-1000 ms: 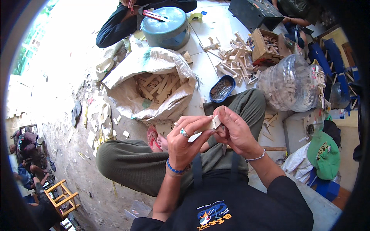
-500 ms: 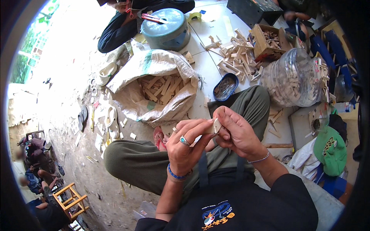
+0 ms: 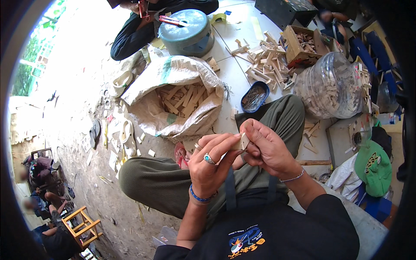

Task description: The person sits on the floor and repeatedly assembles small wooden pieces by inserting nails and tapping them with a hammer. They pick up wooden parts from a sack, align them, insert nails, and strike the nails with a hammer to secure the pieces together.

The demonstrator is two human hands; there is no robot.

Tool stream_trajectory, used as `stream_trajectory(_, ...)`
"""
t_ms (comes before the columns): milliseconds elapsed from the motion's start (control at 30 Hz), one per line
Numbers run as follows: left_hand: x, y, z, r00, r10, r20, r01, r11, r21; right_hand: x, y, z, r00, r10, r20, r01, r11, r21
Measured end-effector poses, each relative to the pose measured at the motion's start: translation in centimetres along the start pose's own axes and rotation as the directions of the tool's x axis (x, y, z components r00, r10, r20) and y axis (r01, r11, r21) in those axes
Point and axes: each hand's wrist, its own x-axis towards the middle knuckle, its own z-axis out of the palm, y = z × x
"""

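Above my lap, both hands meet at a small pale wooden piece (image 3: 244, 141). My left hand (image 3: 211, 161), with a ring and a blue bracelet, pinches it from the left between thumb and fingers. From the other side, my right hand (image 3: 265, 145) closes its thumb and curled fingers on the same piece. The fingers cover much of it, so its full shape is hidden. Beyond my hands lies an open white woven sack (image 3: 147, 110) full of short wooden strips (image 3: 186, 99). A blue oval tin (image 3: 255, 97) of thin metal pins or nails stands near my right knee.
Loose wood pieces (image 3: 271, 63) lie heaped on the tiles, beside a wooden box (image 3: 299, 43) and a large clear plastic jug (image 3: 323, 93) of offcuts. A blue-grey round tub (image 3: 186, 34) stands before another seated person. A green cap (image 3: 372, 167) lies at right, a wooden stool (image 3: 82, 227) at lower left.
Both hands keep their grip on the wooden piece with barely any movement. The whole view has shifted slightly.
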Motion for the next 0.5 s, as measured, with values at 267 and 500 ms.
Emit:
stream_trajectory(267, -0.06, -0.04, 0.19, 1.000, 0.002, -0.012, -0.002, 1.000, 0.002, 0.02, -0.04, 0.00, 1.000, -0.007, 0.007, 0.007, 1.000, -0.001)
stream_trajectory(500, -0.20, -0.14, 0.31, 1.000, 0.004, -0.023, -0.003, 1.000, 0.008, 0.07, 0.12, -0.07, 1.000, -0.007, 0.003, 0.007, 1.000, -0.001)
